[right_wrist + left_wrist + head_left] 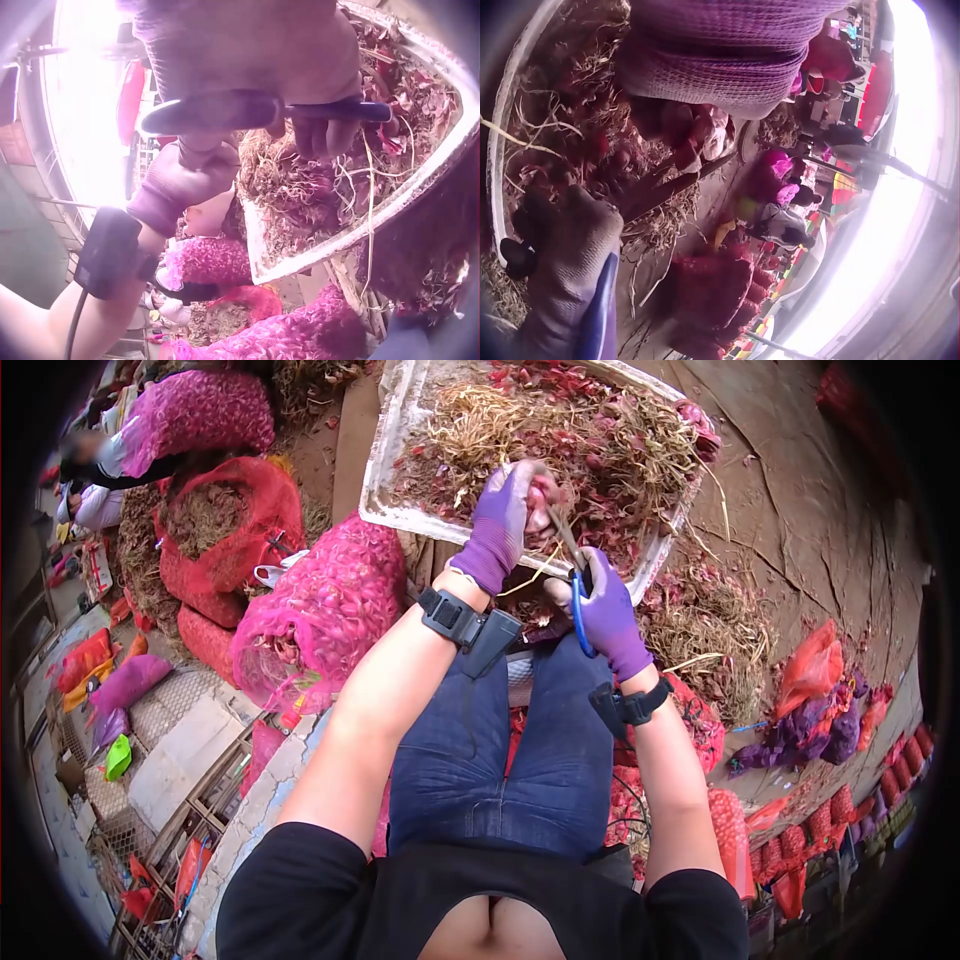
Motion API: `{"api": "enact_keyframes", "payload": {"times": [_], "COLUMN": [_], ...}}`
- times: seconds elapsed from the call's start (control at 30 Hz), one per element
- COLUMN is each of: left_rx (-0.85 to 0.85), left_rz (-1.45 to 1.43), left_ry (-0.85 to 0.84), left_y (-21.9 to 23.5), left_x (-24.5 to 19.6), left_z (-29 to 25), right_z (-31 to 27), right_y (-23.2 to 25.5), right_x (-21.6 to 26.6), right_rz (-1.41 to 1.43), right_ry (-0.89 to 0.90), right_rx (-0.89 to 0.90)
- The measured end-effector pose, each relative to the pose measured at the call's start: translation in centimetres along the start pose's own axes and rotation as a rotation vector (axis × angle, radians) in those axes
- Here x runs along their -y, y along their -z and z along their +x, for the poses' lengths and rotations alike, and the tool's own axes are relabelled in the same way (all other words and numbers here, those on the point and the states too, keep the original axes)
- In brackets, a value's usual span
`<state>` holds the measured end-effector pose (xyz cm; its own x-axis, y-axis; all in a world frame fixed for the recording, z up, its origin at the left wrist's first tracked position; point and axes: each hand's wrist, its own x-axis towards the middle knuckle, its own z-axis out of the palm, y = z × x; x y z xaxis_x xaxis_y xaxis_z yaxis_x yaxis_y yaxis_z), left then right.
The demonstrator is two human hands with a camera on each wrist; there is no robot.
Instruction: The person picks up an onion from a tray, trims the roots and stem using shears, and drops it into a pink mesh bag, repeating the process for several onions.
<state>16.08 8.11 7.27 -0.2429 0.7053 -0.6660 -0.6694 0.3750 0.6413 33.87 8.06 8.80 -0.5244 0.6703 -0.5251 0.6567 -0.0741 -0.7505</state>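
Note:
My left hand (500,525), in a purple glove, grips a small bunch of reddish-pink shallots (540,512) over the near edge of a white tray (378,478). Their pale, papery bulbs (711,135) show beneath the glove in the left wrist view. Gloved alike, my right hand (612,622) holds a pair of scissors (578,610) by the blue handles. The scissor blades (679,184) point at the bunch, their tips right at the bulbs. Dry root and stem trimmings (470,420) and red skins fill the tray.
A pink net sack (340,600) full of shallots leans left of the tray. Behind it stands an open red net bag (225,540) of dry trimmings. More trimmings (710,630) lie on the ground at right, near orange and purple bags (812,670). Another person sits at far left.

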Motion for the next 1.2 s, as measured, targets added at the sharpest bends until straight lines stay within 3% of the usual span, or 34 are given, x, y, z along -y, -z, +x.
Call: {"api": "enact_keyframes", "payload": {"times": [0.03, 0.07, 0.13, 0.17, 0.27, 0.4, 0.47, 0.53, 0.6, 0.67, 0.7, 0.77, 0.8, 0.83, 0.87, 0.9, 0.93, 1.0, 1.03, 1.07, 1.13, 1.2], "left_rx": [-0.157, -0.154, -0.046, -0.094, -0.060, -0.045, -0.107, -0.153, -0.152, -0.086, -0.084, -0.118, -0.118, -0.089, -0.061, -0.057, -0.057, 0.072, 0.105, 0.104, 0.488, 0.538], "left_rz": [0.110, 0.112, -0.036, -0.135, -0.261, -0.397, -0.325, -0.293, -0.287, -0.412, -0.411, -0.366, -0.366, -0.397, -0.427, -0.405, -0.405, -0.087, -0.044, -0.045, -0.130, -0.280], "left_ry": [0.066, 0.066, 0.187, 0.275, 0.396, 0.328, 0.304, 0.194, 0.197, 0.232, 0.232, 0.234, 0.237, 0.233, 0.227, 0.230, 0.231, 0.199, 0.208, 0.207, 0.224, 0.284], "left_y": [-0.8, -0.6, 0.5, 0.4, 0.7, 0.0, -0.7, -1.6, -1.9, -1.8, -2.0, -2.4, -1.9, -1.1, -0.6, -0.1, 0.3, 0.2, 0.8, 0.7, 0.6, 0.8], "left_x": [0.0, 0.6, 2.2, 2.3, 2.8, 3.3, 3.6, 3.7, 3.9, 4.2, 4.1, 3.8, 3.9, 4.2, 4.0, 3.9, 4.1, 4.0, 4.9, 4.8, 4.5, 4.3], "left_z": [-0.2, 0.1, 1.0, 1.4, 1.4, 1.2, 0.8, 0.4, 0.3, 0.3, 0.2, -0.4, -0.2, 0.3, 0.8, 1.0, 0.8, 0.3, 0.3, 0.1, -0.4, -0.7], "right_z": [0.0, -0.1, -0.3, -0.4, -0.7, -0.9, -1.0, -1.1, -0.9, -0.7, -0.5, 0.0, 0.6, 1.4, 2.0, 2.1, 2.2, 2.5, 2.7, 2.9, 3.1, 3.5], "right_y": [-1.6, -1.6, -1.7, -1.0, -1.1, -0.8, -1.1, -0.9, 0.1, 1.2, 1.4, 1.7, 1.1, -0.2, 0.1, -1.0, -1.4, -0.6, -0.2, 0.0, 0.1, 0.2], "right_x": [-1.8, -2.0, -2.2, -1.4, -2.1, -2.3, -2.9, -3.0, -1.9, -0.7, -0.6, -0.6, -3.1, -7.6, -7.2, -6.4, -5.9, -3.4, -2.7, -2.0, -1.0, -0.8], "right_rz": [-0.071, -0.070, 0.098, 0.000, 0.049, 0.172, -0.110, -0.143, -0.176, 0.145, 0.145, 0.414, 0.415, 0.921, 1.422, 0.788, 0.788, 0.822, 0.672, 0.671, 0.888, 0.939], "right_ry": [0.200, 0.199, -0.012, 0.064, 0.028, -0.134, -0.064, 0.031, 0.129, -0.161, -0.161, -0.483, -0.486, -0.394, -0.274, -0.143, -0.145, 0.005, 0.054, 0.055, 0.023, 0.015], "right_rx": [-0.252, -0.255, -0.134, -0.169, -0.159, -0.069, -0.170, -0.228, -0.287, -0.034, -0.036, 0.107, 0.107, 0.215, 0.324, -0.143, -0.143, -0.291, -0.288, -0.287, -0.203, -0.231]}}
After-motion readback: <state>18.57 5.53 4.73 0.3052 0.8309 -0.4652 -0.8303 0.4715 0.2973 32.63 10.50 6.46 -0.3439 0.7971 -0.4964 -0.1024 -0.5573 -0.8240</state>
